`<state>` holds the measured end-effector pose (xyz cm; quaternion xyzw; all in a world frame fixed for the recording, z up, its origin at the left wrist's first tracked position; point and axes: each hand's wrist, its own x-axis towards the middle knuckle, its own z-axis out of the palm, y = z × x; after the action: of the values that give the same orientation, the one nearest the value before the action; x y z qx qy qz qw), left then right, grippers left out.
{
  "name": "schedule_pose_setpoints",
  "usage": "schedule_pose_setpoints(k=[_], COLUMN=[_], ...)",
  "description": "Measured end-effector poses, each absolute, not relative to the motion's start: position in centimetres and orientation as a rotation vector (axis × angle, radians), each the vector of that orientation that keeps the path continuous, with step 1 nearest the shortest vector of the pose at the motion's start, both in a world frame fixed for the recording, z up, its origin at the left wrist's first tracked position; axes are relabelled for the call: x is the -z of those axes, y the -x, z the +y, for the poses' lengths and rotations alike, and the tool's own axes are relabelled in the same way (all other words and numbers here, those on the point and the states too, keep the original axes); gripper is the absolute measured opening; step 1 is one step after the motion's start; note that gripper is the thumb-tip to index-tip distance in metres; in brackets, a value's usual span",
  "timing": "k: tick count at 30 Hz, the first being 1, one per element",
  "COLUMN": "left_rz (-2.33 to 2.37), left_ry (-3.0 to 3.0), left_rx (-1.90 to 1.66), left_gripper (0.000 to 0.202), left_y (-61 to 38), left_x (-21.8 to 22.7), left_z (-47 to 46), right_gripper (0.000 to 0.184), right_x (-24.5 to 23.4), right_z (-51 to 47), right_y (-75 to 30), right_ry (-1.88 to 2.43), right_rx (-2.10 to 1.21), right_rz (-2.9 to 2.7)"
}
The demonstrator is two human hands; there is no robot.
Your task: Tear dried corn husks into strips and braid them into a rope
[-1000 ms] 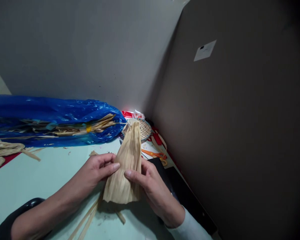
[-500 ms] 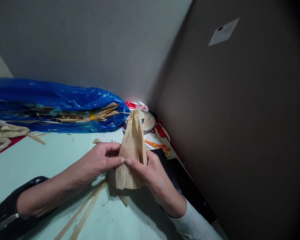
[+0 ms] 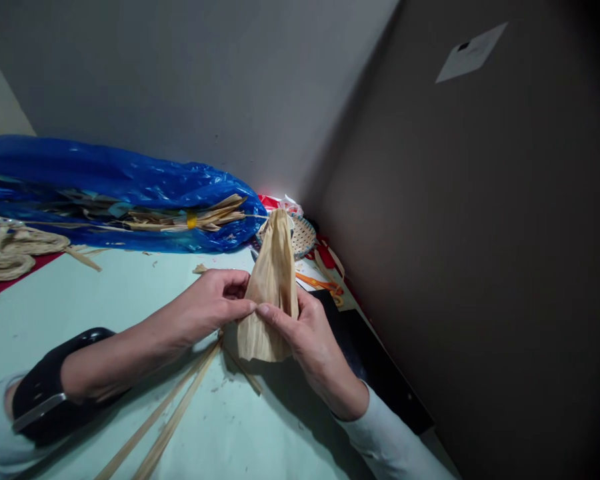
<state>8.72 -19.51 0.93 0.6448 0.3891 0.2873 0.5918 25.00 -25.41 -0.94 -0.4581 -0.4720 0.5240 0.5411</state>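
A dry corn husk, pale and flared toward its lower edge, is held up over the table between both hands. My left hand pinches its left side, thumb on the front face and fingers behind. From the right, my right hand grips it the same way, and the two thumb tips almost meet on the front. The fingers behind the husk are mostly hidden. Below the hands, long narrow husk strips lie on the table.
A blue plastic bag with a bundle of dry husks stretches along the back wall. Braided coils lie at the left. Behind the husk are a small woven basket and orange scissors; a black flat object lies at right.
The view has shifted slightly, so the table's contents appear a little higher and farther right. Both hands keep their hold on the husk with almost no change of grip.
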Motion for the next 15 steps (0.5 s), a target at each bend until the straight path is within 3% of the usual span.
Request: schedule_pose_setpoints(k=[15], left_rz=[0.843], left_ry=[-1.567], left_rx=[-0.766], left_gripper=[0.026], left_y=[-9.25], left_x=[-0.13], left_z=[-20.2], right_gripper=[0.043], right_x=[0.6], right_z=[-25.65], right_y=[-24.67], right_ry=[1.117], right_rx=[-1.26], right_rz=[-1.092])
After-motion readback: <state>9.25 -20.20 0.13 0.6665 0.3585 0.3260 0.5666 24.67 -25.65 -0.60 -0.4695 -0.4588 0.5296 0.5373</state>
